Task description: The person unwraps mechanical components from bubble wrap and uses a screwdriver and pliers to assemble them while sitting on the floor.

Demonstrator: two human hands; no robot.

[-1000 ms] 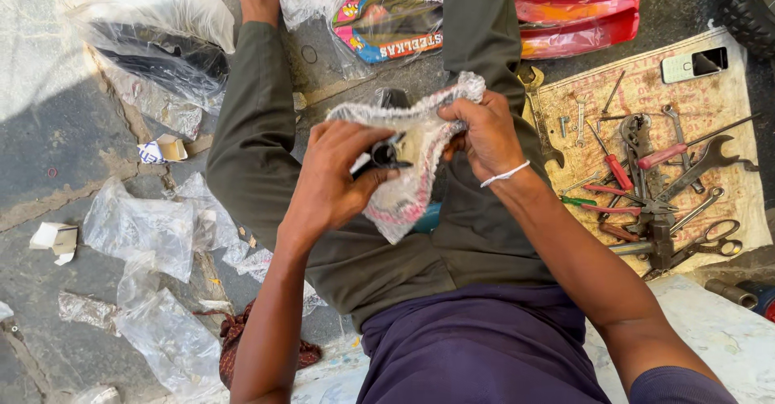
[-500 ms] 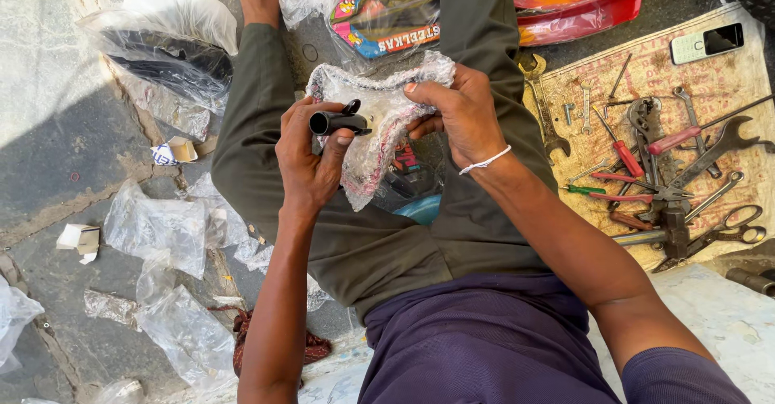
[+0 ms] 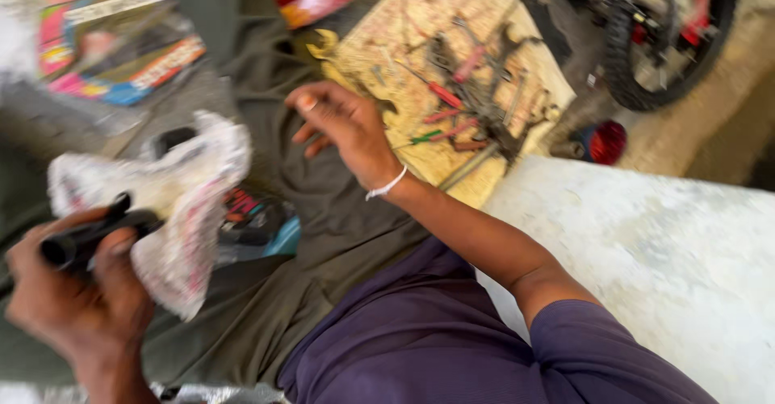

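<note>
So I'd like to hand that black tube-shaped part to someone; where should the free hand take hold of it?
Grip the bare black end jutting past the left hand, coming from the left of the picture. The other end lies against the white cloth. The right hand is empty.

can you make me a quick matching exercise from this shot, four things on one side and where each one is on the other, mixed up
Things:
1. black tube-shaped part
2. wrinkled plastic bag
3. hand tools
4. bike wheel

Places:
A. top right corner, on the ground
B. spread on a board past the right hand
C. gripped in the left hand
D. draped over the lap, beside the left hand

Pairs: 1-C, 2-D, 3-B, 4-A
</note>
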